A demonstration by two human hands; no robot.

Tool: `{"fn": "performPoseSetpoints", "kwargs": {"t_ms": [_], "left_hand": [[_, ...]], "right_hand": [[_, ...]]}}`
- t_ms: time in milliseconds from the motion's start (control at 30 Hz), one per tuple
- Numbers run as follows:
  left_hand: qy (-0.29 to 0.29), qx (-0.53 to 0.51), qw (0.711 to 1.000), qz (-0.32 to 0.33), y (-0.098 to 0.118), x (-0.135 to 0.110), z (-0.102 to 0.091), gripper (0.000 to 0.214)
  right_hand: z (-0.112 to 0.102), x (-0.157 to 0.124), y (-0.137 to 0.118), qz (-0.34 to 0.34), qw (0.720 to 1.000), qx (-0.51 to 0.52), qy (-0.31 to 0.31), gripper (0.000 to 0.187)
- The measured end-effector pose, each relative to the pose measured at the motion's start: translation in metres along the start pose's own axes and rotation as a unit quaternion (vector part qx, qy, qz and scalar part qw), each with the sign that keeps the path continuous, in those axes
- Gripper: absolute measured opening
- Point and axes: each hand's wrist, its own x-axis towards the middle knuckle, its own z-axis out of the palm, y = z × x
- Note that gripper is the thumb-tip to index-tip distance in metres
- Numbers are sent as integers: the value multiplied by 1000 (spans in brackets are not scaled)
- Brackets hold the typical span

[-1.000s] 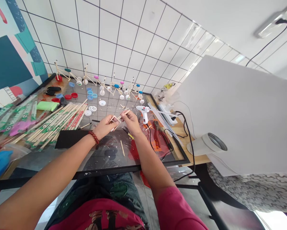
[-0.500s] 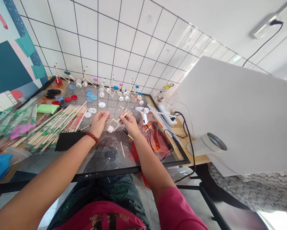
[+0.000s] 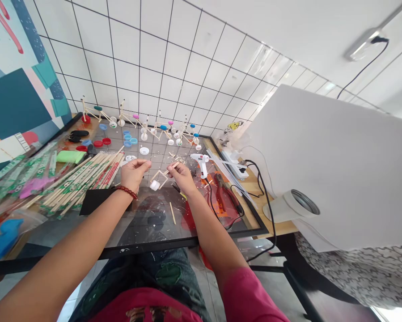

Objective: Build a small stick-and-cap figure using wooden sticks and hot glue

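Observation:
My right hand (image 3: 182,177) pinches a small frame of joined wooden sticks (image 3: 160,173), with a white round piece (image 3: 154,185) at its lower left. A short stick end juts up from between the fingertips. To the left of the frame and apart from it, my left hand (image 3: 133,175) has thumb and forefinger pressed together; anything between them is too small to make out. A loose stick (image 3: 172,213) lies on the tabletop below. Beyond the right hand rests a white glue gun (image 3: 201,164).
Along the wall stand several stick-and-cap bicycle models (image 3: 162,127). Loose blue caps (image 3: 127,137) lie before them. Wrapped chopsticks (image 3: 83,181) and a black pad (image 3: 95,201) are at left. Red-handled pliers (image 3: 224,192), a power strip (image 3: 234,164) and cables lie at right, near a white lamp (image 3: 289,205).
The whole view has shifted slightly. My left hand has drawn a little to the left, away from the stick frame. The right hand keeps its hold, with the frame almost unmoved.

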Motion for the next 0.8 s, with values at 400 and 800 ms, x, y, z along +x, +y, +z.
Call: {"fn": "performPoseSetpoints", "kwargs": {"t_ms": [400,800], "left_hand": [[-147,304,934,114,4,-29,6,63],[-219,446,854,155,2,-33,6,17]], "right_hand": [[0,1,3,1,1000,5,-3,53],[3,1,8,-9,1000,-10,1,50]]}}
